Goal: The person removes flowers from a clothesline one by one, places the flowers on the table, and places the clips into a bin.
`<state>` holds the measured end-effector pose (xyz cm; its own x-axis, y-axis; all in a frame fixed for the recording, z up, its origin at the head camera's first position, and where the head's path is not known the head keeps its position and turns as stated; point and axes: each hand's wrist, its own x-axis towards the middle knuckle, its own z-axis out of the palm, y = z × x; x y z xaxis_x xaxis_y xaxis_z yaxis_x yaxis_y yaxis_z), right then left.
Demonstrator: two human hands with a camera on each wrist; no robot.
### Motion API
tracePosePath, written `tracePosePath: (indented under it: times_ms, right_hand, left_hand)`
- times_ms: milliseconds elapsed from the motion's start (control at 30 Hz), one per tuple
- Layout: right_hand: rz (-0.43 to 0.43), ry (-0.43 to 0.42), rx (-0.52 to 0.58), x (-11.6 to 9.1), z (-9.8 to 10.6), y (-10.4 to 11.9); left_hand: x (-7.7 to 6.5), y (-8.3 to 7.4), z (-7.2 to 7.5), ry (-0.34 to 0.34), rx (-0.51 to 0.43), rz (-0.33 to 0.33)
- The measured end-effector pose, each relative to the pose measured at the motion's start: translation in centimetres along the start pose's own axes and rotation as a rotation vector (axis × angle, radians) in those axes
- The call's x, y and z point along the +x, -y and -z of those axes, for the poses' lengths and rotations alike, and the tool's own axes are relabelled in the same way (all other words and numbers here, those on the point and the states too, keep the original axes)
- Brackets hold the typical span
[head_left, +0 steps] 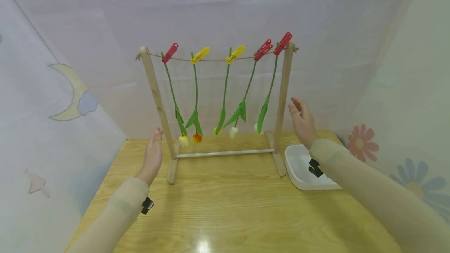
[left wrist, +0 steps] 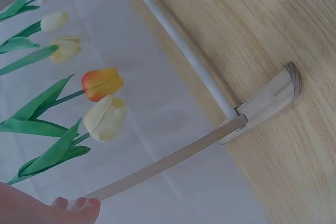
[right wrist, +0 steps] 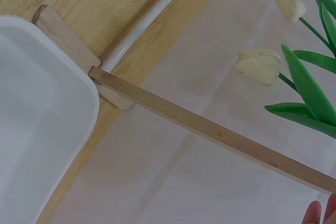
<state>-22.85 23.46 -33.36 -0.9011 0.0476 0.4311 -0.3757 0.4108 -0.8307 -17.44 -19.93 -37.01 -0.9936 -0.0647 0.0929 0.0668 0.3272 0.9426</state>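
Several tulips hang head down from a string stretched across a wooden rack. Red clothespins and yellow clothespins clip their stems. One tulip is orange; the others have cream or yellowish heads, such as the cream tulip beside it. My left hand, fingers extended, is just left of the rack's left post. On the other side my right hand is raised beside the right post, fingers relaxed. Neither hand holds anything.
A white plastic basin stands on the wooden table by the rack's right foot, below my right forearm. A white crossbar joins the posts low down. Pale cloth with printed figures closes off the back and sides.
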Motion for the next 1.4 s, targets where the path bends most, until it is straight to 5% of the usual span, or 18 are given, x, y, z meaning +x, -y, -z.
tracePosePath:
  times_ms: [600, 867, 1400]
  right_hand:
    - [0.114, 0.033, 0.064, -0.5, -0.4, 3.3]
    - [0.255, 0.024, 0.118, -0.1, -1.2, 6.1]
    - [0.401, 0.088, -0.002, 1.4, -1.8, 10.0]
  left_hand:
    - [0.2, -2.0, 0.3, 0.005, 0.031, -0.070]
    - [0.9, -4.2, 1.0, 0.006, 0.070, -0.115]
    - [1.5, -6.4, 1.4, 0.040, 0.070, -0.112]
